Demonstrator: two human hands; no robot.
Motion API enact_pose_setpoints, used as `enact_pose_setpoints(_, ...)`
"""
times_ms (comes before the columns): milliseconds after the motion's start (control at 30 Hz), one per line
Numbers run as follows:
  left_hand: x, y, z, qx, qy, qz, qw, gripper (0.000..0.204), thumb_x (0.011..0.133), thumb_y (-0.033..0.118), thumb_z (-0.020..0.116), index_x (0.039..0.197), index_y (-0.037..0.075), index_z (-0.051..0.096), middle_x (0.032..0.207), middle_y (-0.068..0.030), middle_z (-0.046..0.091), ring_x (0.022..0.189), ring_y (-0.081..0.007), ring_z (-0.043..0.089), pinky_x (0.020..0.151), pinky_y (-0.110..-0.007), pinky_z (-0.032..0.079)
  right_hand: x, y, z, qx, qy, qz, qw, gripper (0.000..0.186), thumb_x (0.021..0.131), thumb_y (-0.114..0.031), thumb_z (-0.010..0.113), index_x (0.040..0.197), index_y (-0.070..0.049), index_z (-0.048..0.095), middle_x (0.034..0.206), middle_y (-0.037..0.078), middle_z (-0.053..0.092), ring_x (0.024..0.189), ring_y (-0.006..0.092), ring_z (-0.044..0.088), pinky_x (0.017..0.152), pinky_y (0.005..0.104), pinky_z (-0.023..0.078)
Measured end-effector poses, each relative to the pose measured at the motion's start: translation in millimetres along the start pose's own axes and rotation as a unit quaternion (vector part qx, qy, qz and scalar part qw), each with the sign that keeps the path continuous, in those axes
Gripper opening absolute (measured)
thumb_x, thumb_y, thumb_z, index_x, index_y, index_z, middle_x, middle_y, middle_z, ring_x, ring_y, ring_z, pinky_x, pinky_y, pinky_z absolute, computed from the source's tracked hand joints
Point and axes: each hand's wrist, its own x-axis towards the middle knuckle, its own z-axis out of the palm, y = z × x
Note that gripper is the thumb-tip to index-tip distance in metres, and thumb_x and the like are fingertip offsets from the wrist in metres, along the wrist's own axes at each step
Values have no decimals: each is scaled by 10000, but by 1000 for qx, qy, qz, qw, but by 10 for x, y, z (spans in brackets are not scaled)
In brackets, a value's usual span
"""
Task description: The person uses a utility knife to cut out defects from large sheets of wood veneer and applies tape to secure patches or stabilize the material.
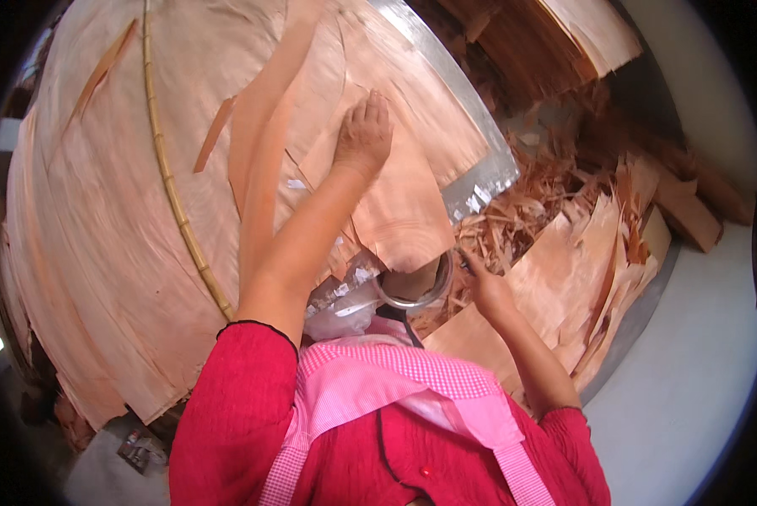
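My left hand (366, 131) lies flat on a reddish-brown wood veneer sheet (408, 198), its fingers stretched out and nothing in its grasp. Close to the sheet's near right corner, my right hand (488, 287) is closed. A small dark bit shows at its fingertips, too small to name. Between that hand and my body sits a round ring-shaped thing (416, 291) with a pale rim, partly under the sheet's near edge. Narrow veneer strips (260, 152) lie left of my left hand.
A wide stack of veneer (100, 253) spreads leftward, with a jointed bamboo stick (166, 169) across it. A grey metal plate edge (484, 181) shows at right. Beyond it are veneer scraps (530, 202), loose sheets (572, 261) and a thick veneer pile (522, 51). Crumpled clear plastic (344, 312) lies near my apron.
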Motion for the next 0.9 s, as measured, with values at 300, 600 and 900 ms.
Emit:
enact_pose_setpoints(300,-22,43,-48,76,61,31,995,84,734,166,491,770,99,525,783,-68,520,787,-219,507,673,-350,425,2592,-1381,-744,35,165,82,982,456,749,-416,616,884,19,604,873,232,617,863,362,595,748,398,456)
enact_pose_setpoints(600,-101,134,-112,1,-63,-23,998,327,771,163,478,1045,-6,535,974,-155,549,931,-305,497,812,-413,411,2426,-2440,-643,59,149,-126,979,217,789,-221,524,861,-66,656,793,171,636,739,292,624,635,389,476)
enact_pose_setpoints(900,-170,76,-84,23,-45,-55,997,256,788,122,445,971,20,593,1071,-140,548,1075,-295,476,897,-409,374,758,-2568,-522,343,-47,-341,874,238,751,-76,596,986,-41,591,820,134,604,743,194,575,661,306,437)
